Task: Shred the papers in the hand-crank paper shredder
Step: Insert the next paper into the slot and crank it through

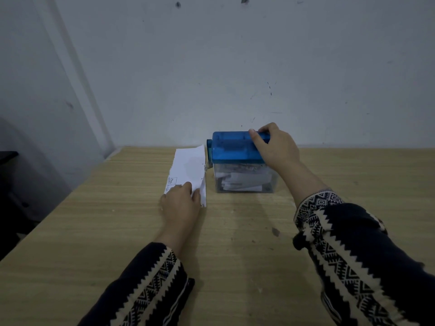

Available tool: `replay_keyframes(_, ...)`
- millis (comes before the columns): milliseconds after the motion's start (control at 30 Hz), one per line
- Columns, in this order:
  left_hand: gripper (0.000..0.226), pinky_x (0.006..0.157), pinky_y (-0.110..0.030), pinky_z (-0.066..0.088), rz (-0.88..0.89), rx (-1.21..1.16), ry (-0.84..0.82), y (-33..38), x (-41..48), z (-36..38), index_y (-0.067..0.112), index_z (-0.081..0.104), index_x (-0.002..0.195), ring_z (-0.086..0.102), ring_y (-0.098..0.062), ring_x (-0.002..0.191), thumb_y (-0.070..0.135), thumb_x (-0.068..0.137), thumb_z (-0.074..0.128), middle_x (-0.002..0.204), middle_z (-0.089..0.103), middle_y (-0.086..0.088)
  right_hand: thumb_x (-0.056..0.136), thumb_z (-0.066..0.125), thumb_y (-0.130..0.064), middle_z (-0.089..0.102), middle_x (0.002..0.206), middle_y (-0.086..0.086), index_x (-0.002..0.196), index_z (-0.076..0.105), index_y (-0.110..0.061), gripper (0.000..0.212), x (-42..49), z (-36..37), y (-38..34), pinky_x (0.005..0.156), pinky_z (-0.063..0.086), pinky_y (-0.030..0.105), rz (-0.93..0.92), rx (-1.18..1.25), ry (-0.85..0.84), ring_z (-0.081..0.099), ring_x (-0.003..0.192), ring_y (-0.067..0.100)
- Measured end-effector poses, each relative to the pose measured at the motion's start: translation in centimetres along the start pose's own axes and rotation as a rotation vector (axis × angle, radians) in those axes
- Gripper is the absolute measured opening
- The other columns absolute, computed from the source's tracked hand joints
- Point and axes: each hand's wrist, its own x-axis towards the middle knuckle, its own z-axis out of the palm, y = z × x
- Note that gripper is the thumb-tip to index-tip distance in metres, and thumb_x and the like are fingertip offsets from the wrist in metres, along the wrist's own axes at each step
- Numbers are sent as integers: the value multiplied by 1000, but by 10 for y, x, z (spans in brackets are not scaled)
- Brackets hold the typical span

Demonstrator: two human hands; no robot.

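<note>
A small hand-crank shredder stands on the wooden table near the wall, with a blue top (231,147) over a clear bin (244,178) holding white paper scraps. My right hand (274,145) grips the right end of the blue top, thumb across its upper edge. Its crank knob (209,143) sticks out on the left side. Just left of the shredder lies a stack of torn white paper strips (188,169), lengthwise toward the wall. My left hand (182,202) rests on the near end of the strips, fingers curled at their edge.
The wooden table (117,220) reaches to a white wall behind the shredder. Its left edge drops off beside a dark object (7,156) at the far left. Small paper crumbs dot the tabletop.
</note>
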Motion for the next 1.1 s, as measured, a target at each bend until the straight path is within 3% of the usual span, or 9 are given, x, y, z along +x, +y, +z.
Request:
replay_keyframes(333,39,49,-27,27,-414,-441,99,3,19,-19,9,45,67,38,-12,56,27,102,47,62,46,0,93,41,-65,61,116,1,122,53,-19,55,-1,-2,-1,77,48,35,4,0,-3,56,107,21)
replay_keyframes(500,39,50,-23,26,-493,-707,198,18,60,-52,14,37,65,34,-9,56,17,103,41,65,39,2,93,41,-66,62,116,1,121,54,-19,56,-2,-2,-1,82,51,39,-1,17,-6,56,108,22)
replay_keyframes(633,34,46,-19,26,-526,-1027,144,31,99,-73,15,36,68,30,-10,59,11,101,36,69,36,1,93,41,-65,62,116,1,121,54,-19,55,-2,-3,-2,81,50,38,1,14,-6,55,109,22)
replay_keyframes(767,29,70,-26,42,-521,-1199,64,58,111,-89,12,55,99,49,-19,87,17,104,28,99,55,-4,93,41,-66,61,116,1,121,53,-20,55,-1,-2,-2,79,51,38,10,4,-17,56,108,21)
replay_keyframes(867,53,106,-38,38,-522,-1223,12,86,115,-95,9,40,145,46,-28,130,42,107,23,145,47,-8,93,40,-66,62,114,2,120,53,-20,55,-3,-3,-3,79,52,39,2,-5,-12,56,108,22)
replay_keyframes(900,57,105,-39,39,-507,-1243,-23,92,118,-93,10,39,145,46,-28,130,48,105,23,143,48,-8,92,41,-67,62,112,2,119,54,-21,55,-5,-4,-3,78,52,40,-11,-17,-2,56,108,22)
replay_keyframes(967,44,83,-31,49,-438,-1251,-62,102,120,-88,10,47,129,55,-20,105,43,106,31,116,57,-3,90,42,-70,62,109,1,116,55,-21,57,-11,-6,-1,79,52,41,-47,-58,37,53,109,22)
replay_keyframes(1033,19,64,-25,43,-420,-1275,-65,109,122,-83,9,48,105,50,-15,79,26,105,38,91,51,0,85,44,-74,62,108,1,117,58,-20,64,-15,-8,1,84,50,43,-79,-119,71,49,113,21)
replay_keyframes(1100,13,59,-27,36,-440,-1303,-94,114,122,-80,12,47,88,43,-21,75,17,100,44,84,45,-3,85,45,-75,65,108,0,120,62,-20,68,-15,-12,1,87,48,42,-99,-168,71,49,115,22)
